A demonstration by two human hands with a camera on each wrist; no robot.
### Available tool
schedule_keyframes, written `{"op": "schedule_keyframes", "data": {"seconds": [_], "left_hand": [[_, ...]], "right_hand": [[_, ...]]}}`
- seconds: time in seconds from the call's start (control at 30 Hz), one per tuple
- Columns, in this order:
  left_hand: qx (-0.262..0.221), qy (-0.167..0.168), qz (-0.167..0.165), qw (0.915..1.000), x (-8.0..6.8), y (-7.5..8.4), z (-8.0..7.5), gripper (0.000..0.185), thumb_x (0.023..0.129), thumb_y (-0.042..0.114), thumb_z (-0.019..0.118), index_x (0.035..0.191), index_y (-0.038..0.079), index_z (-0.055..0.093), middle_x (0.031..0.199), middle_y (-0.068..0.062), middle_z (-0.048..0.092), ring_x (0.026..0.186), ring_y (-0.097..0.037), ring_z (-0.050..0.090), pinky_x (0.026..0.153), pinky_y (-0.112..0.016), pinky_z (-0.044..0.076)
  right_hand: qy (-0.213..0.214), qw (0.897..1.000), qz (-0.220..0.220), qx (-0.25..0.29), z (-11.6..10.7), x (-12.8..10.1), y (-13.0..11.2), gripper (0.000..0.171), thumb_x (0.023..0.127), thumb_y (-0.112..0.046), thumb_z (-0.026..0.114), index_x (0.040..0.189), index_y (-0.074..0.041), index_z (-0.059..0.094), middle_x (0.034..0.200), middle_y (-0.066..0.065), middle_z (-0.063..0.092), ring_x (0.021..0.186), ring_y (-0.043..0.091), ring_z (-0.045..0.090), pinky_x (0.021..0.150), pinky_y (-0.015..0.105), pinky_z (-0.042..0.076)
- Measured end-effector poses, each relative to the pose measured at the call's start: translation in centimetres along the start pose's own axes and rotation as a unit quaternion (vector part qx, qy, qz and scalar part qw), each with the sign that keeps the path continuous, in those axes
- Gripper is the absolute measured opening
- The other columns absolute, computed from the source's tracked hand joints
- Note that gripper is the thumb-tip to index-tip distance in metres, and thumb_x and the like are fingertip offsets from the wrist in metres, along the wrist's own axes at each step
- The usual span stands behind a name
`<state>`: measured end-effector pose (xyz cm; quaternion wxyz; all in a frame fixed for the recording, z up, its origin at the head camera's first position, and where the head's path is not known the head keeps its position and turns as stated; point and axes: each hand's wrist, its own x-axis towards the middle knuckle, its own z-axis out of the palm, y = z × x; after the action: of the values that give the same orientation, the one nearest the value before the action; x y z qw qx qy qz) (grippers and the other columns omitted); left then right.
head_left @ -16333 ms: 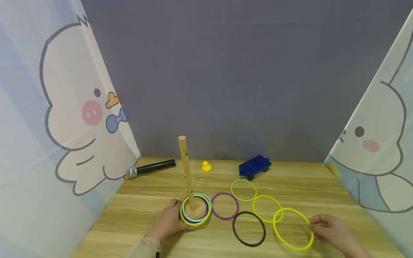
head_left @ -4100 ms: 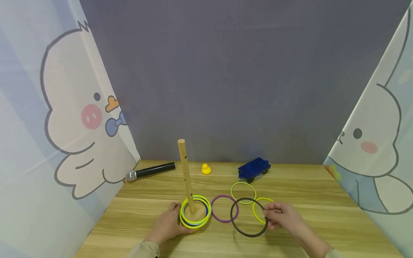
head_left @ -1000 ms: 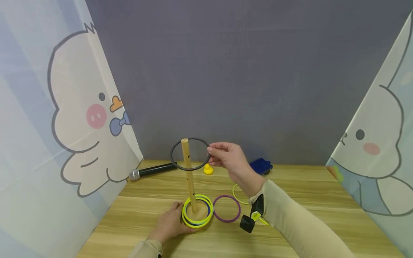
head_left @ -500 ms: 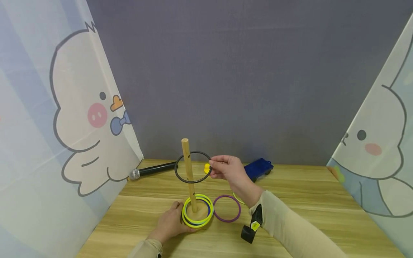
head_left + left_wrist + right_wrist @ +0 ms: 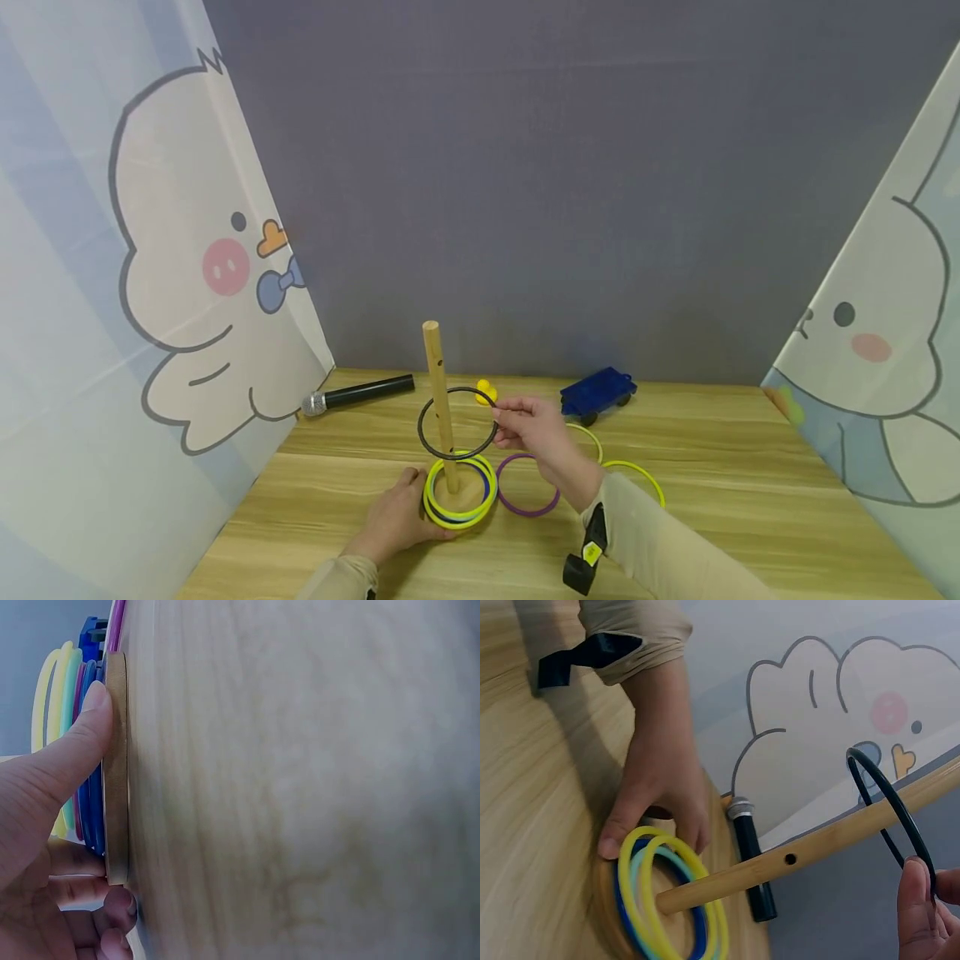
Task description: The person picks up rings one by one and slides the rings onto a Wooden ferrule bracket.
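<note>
The right hand (image 5: 536, 435) pinches the black ring (image 5: 419, 428) around the upright wooden post (image 5: 437, 375), above the stacked rings (image 5: 459, 526). The left hand (image 5: 396, 517) grips the round base (image 5: 467, 493) from the left. A purple ring (image 5: 528, 514) lies to the right, with a yellow duck (image 5: 486, 392) and blue cart (image 5: 598, 394) on the far side.

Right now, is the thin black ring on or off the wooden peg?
On: the ring encircles the peg partway down, pinched by the right hand.
</note>
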<state>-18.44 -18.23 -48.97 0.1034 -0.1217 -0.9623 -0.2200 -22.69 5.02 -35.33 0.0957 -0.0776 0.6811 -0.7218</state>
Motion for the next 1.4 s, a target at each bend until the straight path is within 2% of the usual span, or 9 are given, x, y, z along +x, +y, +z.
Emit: {"op": "schedule_keyframes", "data": {"seconds": [0.33, 0.7, 0.87, 1.13, 1.4], "left_hand": [[0.017, -0.010, -0.011, 0.9997, 0.0, -0.1, 0.0, 0.110, 0.050, 0.062, 0.088, 0.129, -0.006, 0.055, 0.115, -0.015, 0.055, 0.083, -0.033, 0.064, 0.065, -0.048, 0.054], [0.012, -0.007, -0.010, 0.9999, 0.0, -0.2, 0.1, 0.101, 0.050, 0.065, 0.087, 0.121, -0.002, 0.060, 0.109, -0.010, 0.054, 0.076, -0.027, 0.062, 0.060, -0.044, 0.053], [0.006, -0.010, -0.005, 0.9999, -0.1, -0.2, 0.1, 0.104, 0.050, 0.065, 0.086, 0.125, -0.002, 0.058, 0.110, -0.011, 0.054, 0.079, -0.028, 0.062, 0.062, -0.046, 0.054], [0.009, -0.016, -0.005, 0.9998, 0.0, -0.1, -0.1, 0.107, 0.052, 0.064, 0.087, 0.131, -0.001, 0.056, 0.111, -0.010, 0.054, 0.080, -0.029, 0.063, 0.062, -0.046, 0.053], [0.014, -0.007, -0.007, 0.9999, 0.0, 0.0, 0.1, 0.105, 0.051, 0.063, 0.088, 0.128, -0.001, 0.057, 0.113, -0.010, 0.055, 0.080, -0.031, 0.063, 0.061, -0.047, 0.052]], "right_hand": [[-0.016, 1.000, 0.018, 0.005, -0.1, -0.3, 3.2, 0.023, 0.094, -0.006, 0.063, 0.111, 0.010, 0.062, 0.075, 0.006, 0.065, 0.060, 0.013, 0.065, 0.066, 0.031, 0.058], [-0.004, 1.000, 0.018, 0.002, 0.0, -0.2, 6.8, 0.024, 0.093, -0.004, 0.063, 0.112, 0.011, 0.062, 0.080, 0.008, 0.068, 0.058, 0.012, 0.063, 0.061, 0.028, 0.057], [0.001, 1.000, 0.020, -0.005, 0.0, -0.1, 8.3, 0.025, 0.094, -0.002, 0.061, 0.112, 0.014, 0.060, 0.079, 0.009, 0.068, 0.058, 0.012, 0.062, 0.061, 0.030, 0.057], [0.010, 1.000, 0.027, -0.005, 0.2, 0.1, 10.3, 0.028, 0.092, -0.003, 0.064, 0.113, 0.016, 0.059, 0.074, 0.009, 0.066, 0.054, 0.012, 0.062, 0.056, 0.028, 0.056], [0.009, 0.999, 0.035, -0.008, 0.4, 0.4, 11.5, 0.025, 0.090, 0.001, 0.065, 0.109, 0.016, 0.061, 0.068, 0.008, 0.065, 0.051, 0.010, 0.061, 0.053, 0.027, 0.056]]}}
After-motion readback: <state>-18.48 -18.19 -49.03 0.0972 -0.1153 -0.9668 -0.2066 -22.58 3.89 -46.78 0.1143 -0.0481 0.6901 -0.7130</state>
